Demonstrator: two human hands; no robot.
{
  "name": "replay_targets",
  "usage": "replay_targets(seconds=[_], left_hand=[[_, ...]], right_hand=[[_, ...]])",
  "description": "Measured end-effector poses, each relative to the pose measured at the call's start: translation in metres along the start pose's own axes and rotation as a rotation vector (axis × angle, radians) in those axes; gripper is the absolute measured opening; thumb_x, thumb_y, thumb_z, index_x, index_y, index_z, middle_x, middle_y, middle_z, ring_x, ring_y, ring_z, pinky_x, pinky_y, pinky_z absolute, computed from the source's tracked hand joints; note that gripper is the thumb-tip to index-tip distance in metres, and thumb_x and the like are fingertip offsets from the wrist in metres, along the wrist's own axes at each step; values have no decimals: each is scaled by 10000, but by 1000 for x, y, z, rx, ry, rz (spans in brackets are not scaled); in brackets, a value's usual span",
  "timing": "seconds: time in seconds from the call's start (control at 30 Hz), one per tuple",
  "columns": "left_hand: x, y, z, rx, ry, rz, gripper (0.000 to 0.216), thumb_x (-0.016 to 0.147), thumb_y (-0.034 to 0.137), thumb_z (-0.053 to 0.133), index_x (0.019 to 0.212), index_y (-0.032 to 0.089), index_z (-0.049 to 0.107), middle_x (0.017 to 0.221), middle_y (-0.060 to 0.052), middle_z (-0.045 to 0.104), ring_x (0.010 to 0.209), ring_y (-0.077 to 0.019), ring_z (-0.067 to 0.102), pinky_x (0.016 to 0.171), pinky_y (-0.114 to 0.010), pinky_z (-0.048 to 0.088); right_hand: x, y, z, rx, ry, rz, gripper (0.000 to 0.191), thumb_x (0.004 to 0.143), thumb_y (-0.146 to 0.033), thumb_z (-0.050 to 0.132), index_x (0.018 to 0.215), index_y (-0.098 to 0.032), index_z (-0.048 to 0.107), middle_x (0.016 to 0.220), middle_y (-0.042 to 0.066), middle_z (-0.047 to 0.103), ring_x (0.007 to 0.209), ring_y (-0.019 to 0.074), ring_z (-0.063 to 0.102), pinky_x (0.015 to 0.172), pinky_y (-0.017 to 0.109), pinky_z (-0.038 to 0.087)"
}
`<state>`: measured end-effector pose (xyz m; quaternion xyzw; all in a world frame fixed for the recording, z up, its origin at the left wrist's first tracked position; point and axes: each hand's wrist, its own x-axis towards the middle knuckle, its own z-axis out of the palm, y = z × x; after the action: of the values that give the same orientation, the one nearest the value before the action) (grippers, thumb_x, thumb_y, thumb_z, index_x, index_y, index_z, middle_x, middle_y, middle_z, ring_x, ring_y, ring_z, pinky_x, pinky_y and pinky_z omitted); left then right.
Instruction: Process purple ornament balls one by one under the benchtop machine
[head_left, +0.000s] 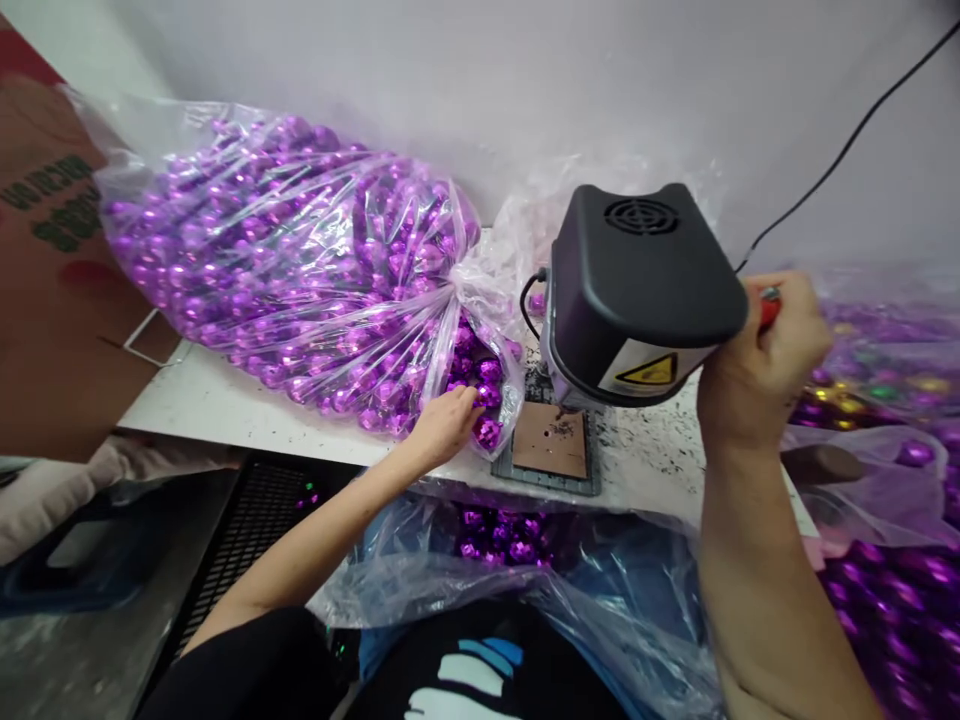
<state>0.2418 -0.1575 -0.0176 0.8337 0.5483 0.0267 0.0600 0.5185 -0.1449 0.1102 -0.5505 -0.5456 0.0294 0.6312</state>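
A large clear plastic bag (pixel 300 250) stuffed with shiny purple balls lies on a white table (pixel 225 410). My left hand (pixel 444 425) reaches into the bag's open mouth, its fingers curled round a purple ball (pixel 487 398). My right hand (pixel 757 360) is closed round the red-tipped lever (pixel 769 305) of a small black-topped bench press (pixel 637 290). Under the press head sits a brown pad (pixel 551 440) on a grey base.
A blue plastic bag (pixel 622 590) with several purple balls lies open in my lap. More bags of purple and mixed-colour balls (pixel 892 400) pile up at the right. A brown cardboard box (pixel 52 260) stands at the left. A black cable (pixel 847 140) runs up the wall.
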Motion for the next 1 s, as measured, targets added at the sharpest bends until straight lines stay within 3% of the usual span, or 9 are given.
replay_targets(seconds=[0.13, 0.23, 0.33, 0.4, 0.57, 0.63, 0.73, 0.83, 1.0], left_hand=[[-8, 11, -1, 7, -138, 96, 294, 1013, 444, 511, 1135, 192, 598, 1094, -84, 656, 938, -228, 683, 767, -325, 487], [-11, 23, 4, 34, -228, 105, 323, 947, 427, 632, 1145, 172, 612, 1100, -112, 664, 952, -266, 683, 786, -354, 489], [-12, 22, 4, -128, -187, 41, 330, 898, 359, 699, 1145, 160, 607, 1077, -123, 685, 957, -283, 675, 813, -383, 490], [-13, 12, -1, -428, -95, -68, 386, 865, 378, 733, 1163, 178, 590, 1061, -99, 698, 918, -255, 670, 795, -371, 497], [-18, -10, -20, -1442, 148, -331, 481, 770, 529, 787, 1067, 181, 638, 907, -28, 694, 760, -154, 636, 674, -268, 493], [-23, -3, -19, -1759, 111, -376, 502, 783, 597, 745, 1026, 167, 658, 833, -27, 678, 681, -142, 624, 607, -258, 491], [-28, 23, -5, -2031, -122, -347, 540, 810, 589, 723, 1161, 187, 643, 866, -47, 690, 674, -166, 658, 566, -272, 508], [-25, 52, 17, -2012, -191, -302, 576, 790, 482, 783, 1273, 227, 598, 956, -42, 694, 737, -160, 677, 624, -270, 526], [-5, 71, 48, -1608, 33, -275, 533, 721, 404, 853, 1147, 189, 615, 1071, -46, 703, 933, -181, 662, 805, -294, 535]], right_hand=[[-2, 3, 0, 6, 9, -17, 643, 842, -813, 445, 767, -179, 520, 626, -51, 399, 558, 64, 333, 535, 238, 257], [-2, 4, 1, -19, 26, -46, 655, 849, -810, 434, 766, -168, 531, 631, -52, 400, 570, 59, 327, 557, 244, 262], [-1, 5, 0, -35, 13, -67, 640, 864, -791, 438, 765, -165, 525, 619, -61, 389, 564, 53, 319, 560, 243, 253], [0, 7, -1, -37, 1, -73, 633, 868, -784, 441, 771, -164, 523, 615, -65, 393, 563, 52, 330, 564, 244, 260], [0, 7, -1, -31, -6, -73, 639, 874, -790, 420, 794, -164, 521, 643, -63, 411, 603, 61, 370, 617, 259, 312], [0, 7, 0, -22, 1, -69, 655, 862, -809, 407, 782, -167, 506, 650, -61, 408, 619, 66, 379, 629, 262, 318], [0, 7, 1, -11, 1, -59, 672, 845, -829, 403, 781, -167, 500, 664, -54, 418, 640, 71, 397, 641, 263, 327], [0, 8, 0, -10, -10, -57, 662, 848, -818, 415, 801, -164, 507, 674, -52, 428, 652, 72, 403, 654, 261, 333], [-1, 8, -2, 0, -27, -60, 636, 867, -797, 421, 801, -169, 494, 656, -62, 406, 636, 64, 386, 634, 249, 324]])
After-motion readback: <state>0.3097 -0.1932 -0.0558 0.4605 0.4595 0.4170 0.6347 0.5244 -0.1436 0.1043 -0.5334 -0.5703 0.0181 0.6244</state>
